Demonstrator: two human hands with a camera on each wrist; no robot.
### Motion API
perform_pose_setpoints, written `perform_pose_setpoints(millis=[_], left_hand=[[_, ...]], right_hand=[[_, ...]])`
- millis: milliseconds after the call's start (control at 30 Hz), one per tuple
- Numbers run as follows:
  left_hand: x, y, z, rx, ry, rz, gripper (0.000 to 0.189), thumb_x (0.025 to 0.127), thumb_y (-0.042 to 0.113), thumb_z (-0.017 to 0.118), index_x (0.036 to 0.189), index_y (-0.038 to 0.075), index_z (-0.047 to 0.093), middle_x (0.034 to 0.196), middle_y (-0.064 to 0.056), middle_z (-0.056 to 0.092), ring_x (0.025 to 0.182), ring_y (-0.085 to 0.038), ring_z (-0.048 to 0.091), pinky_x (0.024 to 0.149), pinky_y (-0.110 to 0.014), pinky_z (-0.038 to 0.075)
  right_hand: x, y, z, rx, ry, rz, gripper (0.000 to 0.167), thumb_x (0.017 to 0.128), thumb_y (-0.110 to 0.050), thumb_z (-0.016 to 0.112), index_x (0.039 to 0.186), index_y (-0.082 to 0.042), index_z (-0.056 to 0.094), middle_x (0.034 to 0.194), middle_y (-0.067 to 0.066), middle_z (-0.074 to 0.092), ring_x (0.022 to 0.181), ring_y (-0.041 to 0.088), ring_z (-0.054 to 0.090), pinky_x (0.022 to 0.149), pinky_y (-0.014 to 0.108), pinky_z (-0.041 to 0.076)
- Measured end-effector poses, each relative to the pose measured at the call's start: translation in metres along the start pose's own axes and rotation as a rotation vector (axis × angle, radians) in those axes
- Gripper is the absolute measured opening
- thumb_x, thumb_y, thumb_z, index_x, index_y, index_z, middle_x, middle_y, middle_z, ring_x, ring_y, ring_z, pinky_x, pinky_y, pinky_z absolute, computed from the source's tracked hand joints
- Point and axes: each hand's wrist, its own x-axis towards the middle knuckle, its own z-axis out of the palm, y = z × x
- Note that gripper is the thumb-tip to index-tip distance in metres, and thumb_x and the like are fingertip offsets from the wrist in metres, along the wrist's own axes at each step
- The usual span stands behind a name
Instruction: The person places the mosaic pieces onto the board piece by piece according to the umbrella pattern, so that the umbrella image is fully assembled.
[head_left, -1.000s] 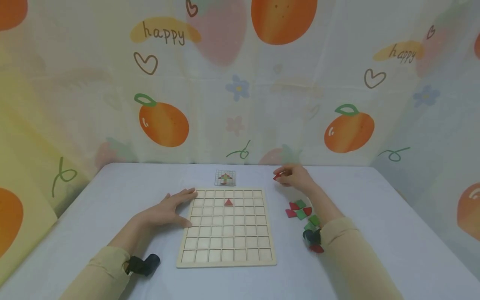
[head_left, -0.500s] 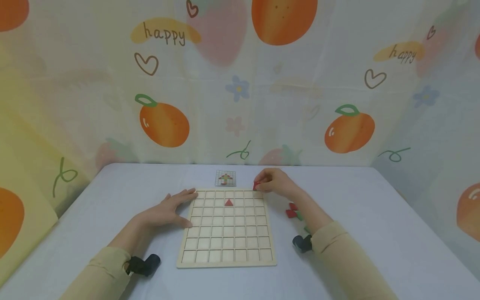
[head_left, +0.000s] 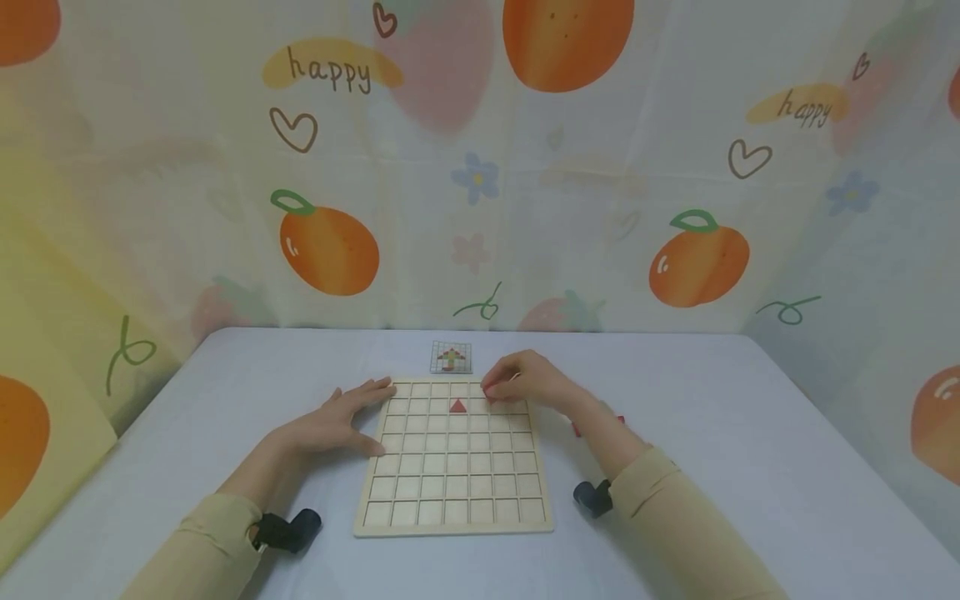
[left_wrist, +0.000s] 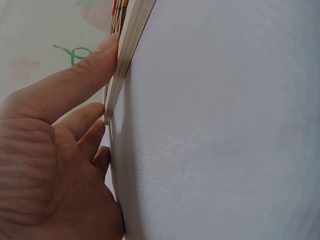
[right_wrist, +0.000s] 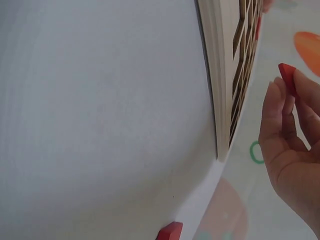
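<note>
A wooden grid board (head_left: 457,463) lies on the table, with a red triangle tile (head_left: 457,407) in its second row from the back. My left hand (head_left: 330,423) rests along the board's left edge, fingers spread and fairly straight; in the left wrist view the thumb (left_wrist: 75,82) touches the side of the board. Over the back right part of the board, my right hand (head_left: 531,382) pinches a small red tile (right_wrist: 287,78) between thumb and fingers. The fingers cover much of that tile, and its full shape cannot be made out.
A small card (head_left: 451,357) with a coloured grid picture lies behind the board. Right of the board, loose tiles are mostly hidden under the right forearm; one red tile (right_wrist: 170,231) shows in the right wrist view. A patterned cloth (head_left: 480,233) hangs behind the table.
My right hand has moved left and slightly nearer with the red tile, from beyond the board's right side to over its back right cells. The left hand has stayed in place.
</note>
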Motion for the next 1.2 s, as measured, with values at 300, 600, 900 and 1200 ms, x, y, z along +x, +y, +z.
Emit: perform_pose_setpoints(millis=[300, 600, 900, 1200], left_hand=[[0.0, -0.001, 0.001, 0.0, -0.002, 0.001, 0.095, 0.075, 0.033, 0.079, 0.154, 0.006, 0.033, 0.166, -0.018, 0.018, 0.154, -0.045, 0.009, 0.118, -0.071, -0.01], [0.0, -0.001, 0.001, 0.005, -0.002, 0.01, 0.096, 0.075, 0.034, 0.079, 0.154, 0.006, 0.033, 0.166, -0.018, 0.018, 0.154, -0.045, 0.009, 0.118, -0.071, -0.009], [-0.001, 0.001, 0.0, 0.0, -0.002, 0.01, 0.096, 0.075, 0.033, 0.079, 0.154, 0.005, 0.032, 0.166, -0.018, 0.018, 0.154, -0.045, 0.009, 0.118, -0.071, -0.01], [-0.001, 0.002, 0.0, -0.009, 0.0, 0.007, 0.095, 0.075, 0.033, 0.079, 0.154, 0.006, 0.032, 0.167, -0.017, 0.017, 0.154, -0.045, 0.008, 0.118, -0.07, -0.011]], right_hand=[[0.002, -0.003, 0.009, -0.066, -0.054, -0.052, 0.02, 0.084, -0.008, 0.072, 0.104, -0.007, 0.073, 0.089, 0.004, 0.071, 0.081, 0.01, 0.059, 0.074, 0.021, 0.048], [0.003, -0.003, 0.018, -0.133, -0.051, -0.016, 0.011, 0.085, -0.013, 0.075, 0.095, -0.015, 0.077, 0.083, -0.003, 0.071, 0.08, 0.011, 0.057, 0.076, 0.022, 0.046], [0.001, -0.005, 0.021, -0.174, -0.064, -0.031, 0.01, 0.086, -0.012, 0.073, 0.095, -0.016, 0.077, 0.087, -0.003, 0.073, 0.082, 0.01, 0.059, 0.078, 0.024, 0.048], [0.0, -0.008, 0.024, -0.204, -0.083, -0.042, 0.011, 0.086, -0.007, 0.072, 0.093, -0.015, 0.076, 0.087, -0.002, 0.074, 0.08, 0.008, 0.061, 0.077, 0.022, 0.051]])
